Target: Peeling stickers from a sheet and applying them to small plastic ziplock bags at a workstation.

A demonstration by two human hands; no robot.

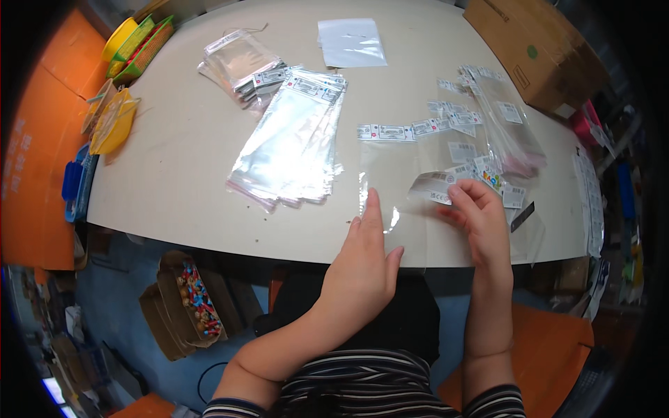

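Observation:
A clear plastic bag (387, 164) with a printed header strip lies flat on the table in front of me. My left hand (362, 261) rests on its lower left part, fingers stretched out and the thumb apart. Pinched between the thumb and forefinger of my right hand (482, 216) is a small printed label (433, 187), curled and held just above the bag's right side. More clear bags with white printed labels (461, 151) overlap to the right. A dark strip (523, 217) lies beyond my right wrist.
A fanned stack of clear bags (289, 139) lies left of centre, with smaller bags (240, 56) behind. White sheets (352, 43) lie at the back. A cardboard box (533, 52) stands far right, baskets (118, 122) far left. Below is an open carton (185, 306) of small colourful pieces.

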